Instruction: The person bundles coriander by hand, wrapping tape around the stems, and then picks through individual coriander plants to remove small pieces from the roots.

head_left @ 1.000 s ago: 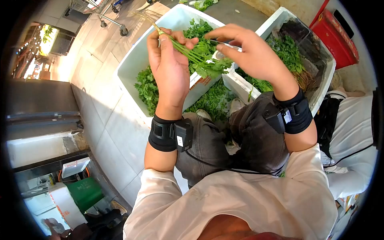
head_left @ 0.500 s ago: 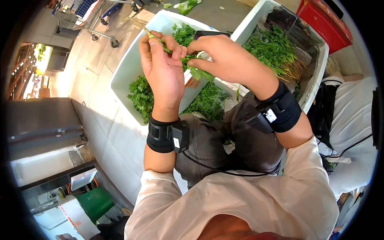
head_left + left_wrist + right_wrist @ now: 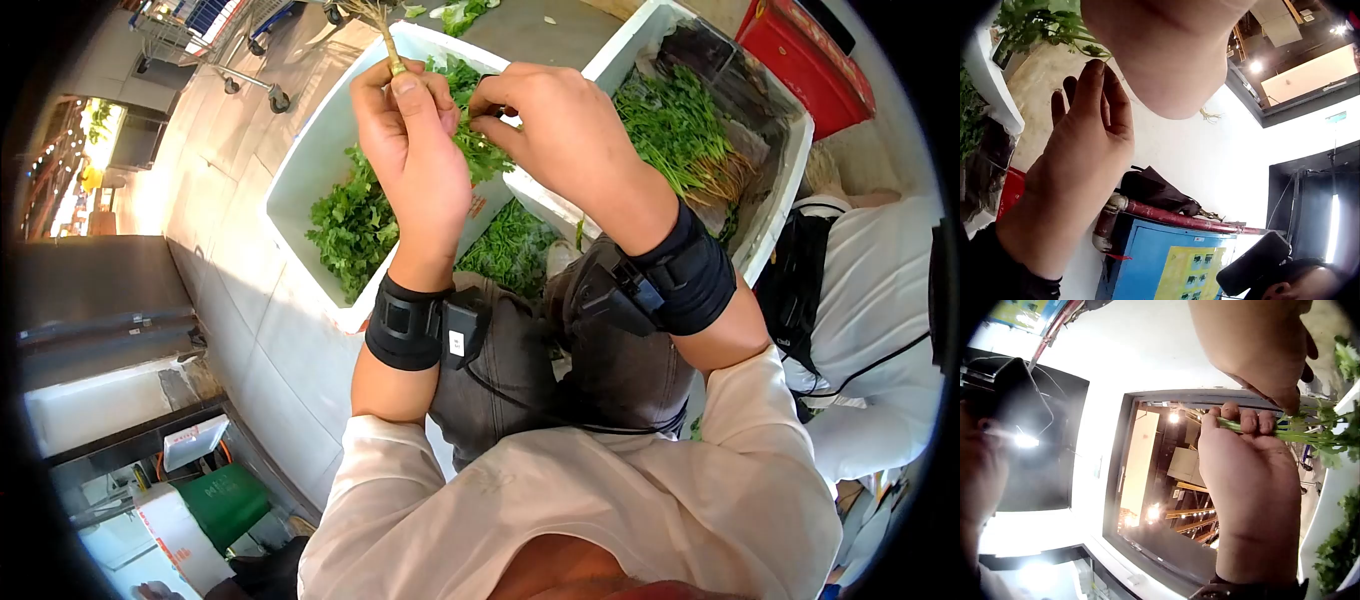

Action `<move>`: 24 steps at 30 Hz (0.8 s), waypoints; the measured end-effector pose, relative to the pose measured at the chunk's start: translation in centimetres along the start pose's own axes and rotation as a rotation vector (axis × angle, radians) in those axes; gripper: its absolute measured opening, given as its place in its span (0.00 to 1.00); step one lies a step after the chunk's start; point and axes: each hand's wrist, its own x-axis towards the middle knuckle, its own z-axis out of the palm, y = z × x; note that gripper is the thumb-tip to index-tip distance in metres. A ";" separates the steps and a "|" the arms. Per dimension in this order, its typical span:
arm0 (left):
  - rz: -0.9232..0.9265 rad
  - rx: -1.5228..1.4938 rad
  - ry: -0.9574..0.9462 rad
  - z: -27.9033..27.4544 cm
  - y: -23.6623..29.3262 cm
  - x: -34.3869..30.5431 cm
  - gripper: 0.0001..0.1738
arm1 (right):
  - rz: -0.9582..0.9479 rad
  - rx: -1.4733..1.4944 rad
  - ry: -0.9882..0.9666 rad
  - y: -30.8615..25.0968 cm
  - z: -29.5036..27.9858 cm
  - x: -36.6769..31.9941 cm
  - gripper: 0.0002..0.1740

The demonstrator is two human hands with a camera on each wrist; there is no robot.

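Note:
My left hand [image 3: 415,145] grips a small bunch of cilantro, its pale roots [image 3: 372,12] pointing up and away past the thumb. In the right wrist view the green stems [image 3: 1294,435] run across the palm under the curled fingers, leaves out beyond the little finger. My right hand [image 3: 565,120] is close beside, on the leafy side. In the left wrist view, its thumb and forefinger pinch a thin cilantro stem [image 3: 1109,57]. Below both hands, loose cilantro [image 3: 350,225] lies in a white foam box [image 3: 285,215].
A second foam box [image 3: 790,190] at the right holds more rooted cilantro [image 3: 680,130]. More greens [image 3: 510,250] lie between the boxes and my legs. A red container [image 3: 810,65] stands behind; a person in white [image 3: 870,300] is close at my right. A shopping cart [image 3: 235,45] is far left.
The right hand first reached over the leaves with extended fingers; now its fingers are curled and its fingertips pinch together. The left hand has kept its grip, turning the roots more upward in view.

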 end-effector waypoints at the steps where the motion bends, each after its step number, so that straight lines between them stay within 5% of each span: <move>1: -0.001 0.016 0.015 0.0 0.1 0.0 0.06 | -0.005 0.001 -0.002 -0.1 -0.1 0.0 0.06; 10: 0.056 0.003 0.176 -1.0 1.2 0.2 0.06 | 0.136 -0.157 -0.161 1.0 0.1 -0.2 0.09; 16: 0.116 -0.028 0.251 -0.9 1.5 0.2 0.07 | 0.129 0.701 -0.374 0.0 0.3 0.4 0.10; 19: 0.154 0.020 0.319 -1.5 1.4 0.3 0.08 | -0.028 0.508 -0.618 0.3 -0.6 -0.1 0.06; 21: 0.181 0.068 0.356 -2.1 1.4 0.5 0.08 | -0.057 0.009 -0.774 0.4 -1.0 -0.9 0.07; 24: 0.197 0.089 0.409 -2.4 1.7 0.6 0.08 | 0.051 -0.164 -0.824 0.8 -1.1 -1.3 0.10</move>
